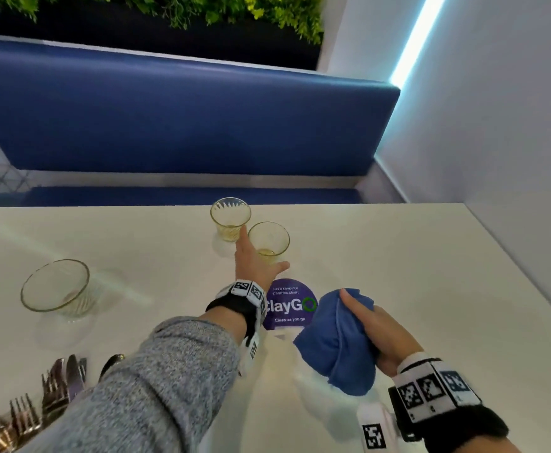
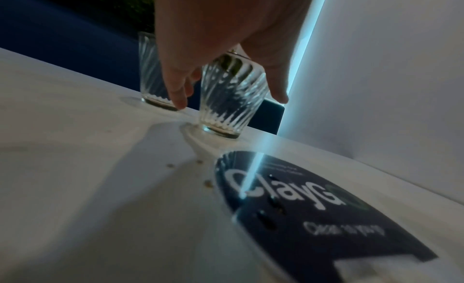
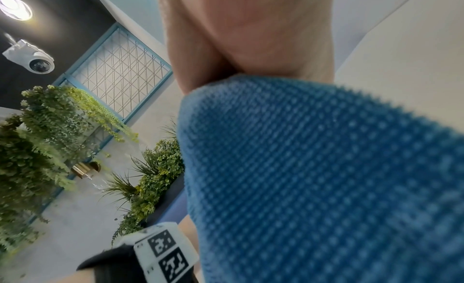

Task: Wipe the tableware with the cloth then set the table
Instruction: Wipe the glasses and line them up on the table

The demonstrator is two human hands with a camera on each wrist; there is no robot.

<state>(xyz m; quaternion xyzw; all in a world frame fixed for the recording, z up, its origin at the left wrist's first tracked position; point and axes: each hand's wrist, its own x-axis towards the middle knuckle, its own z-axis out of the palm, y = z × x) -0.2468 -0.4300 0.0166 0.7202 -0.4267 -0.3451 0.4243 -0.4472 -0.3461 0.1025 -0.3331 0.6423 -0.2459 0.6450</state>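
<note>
Two small ribbed glasses stand at the table's far middle: the farther glass (image 1: 230,219) and the nearer glass (image 1: 268,238) (image 2: 231,100). My left hand (image 1: 262,251) (image 2: 229,100) reaches over the nearer one with fingers spread. Its fingers (image 2: 178,97) drop between the two glasses and the thumb (image 2: 279,93) hangs on the glass's right side, with no grip showing. My right hand (image 1: 370,325) holds a bunched blue cloth (image 1: 336,338) (image 3: 314,178) above the table's near right. A ribbed glass bowl (image 1: 55,289) sits at the left.
A pile of forks, knives and spoons (image 1: 39,393) lies at the near left corner. A round purple ClayGo sticker (image 1: 290,305) (image 2: 301,198) lies flat between my hands, with crumbs (image 2: 200,162) beside it. A blue bench (image 1: 169,125) runs behind the table and a white wall (image 1: 496,158) on the right.
</note>
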